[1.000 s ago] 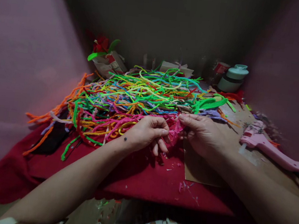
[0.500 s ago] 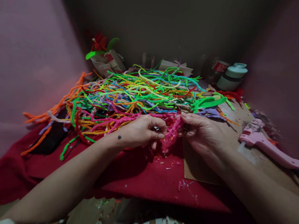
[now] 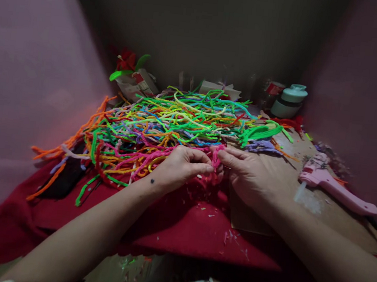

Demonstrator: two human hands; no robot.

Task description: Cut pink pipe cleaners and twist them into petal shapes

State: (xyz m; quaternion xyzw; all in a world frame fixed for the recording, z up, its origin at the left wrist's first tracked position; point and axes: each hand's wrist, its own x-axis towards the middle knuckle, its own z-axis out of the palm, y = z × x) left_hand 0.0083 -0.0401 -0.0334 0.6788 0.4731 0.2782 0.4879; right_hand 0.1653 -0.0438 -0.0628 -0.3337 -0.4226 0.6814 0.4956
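Note:
A small pink fuzzy piece (image 3: 218,158) is held between my two hands above the red cloth. My left hand (image 3: 191,166) pinches its lower left side with thumb and forefinger. From the right, my right hand (image 3: 248,169) grips its upper part, the thumb lying over it. Behind the hands spreads a large heap of colored pipe cleaners (image 3: 184,116), with pink ones nearest my left hand. Parts of the pink piece are hidden by my fingers.
A pink glue gun (image 3: 335,185) lies on cardboard (image 3: 348,220) at the right. A teal-lidded jar (image 3: 290,102) stands at the back right, a red flower (image 3: 126,60) at the back left. Scraps dot the red cloth (image 3: 178,234).
My right fingers have shifted over the top of the pink piece, and my left fingertips have moved slightly right. Less of the piece shows below them. The view has shifted slightly.

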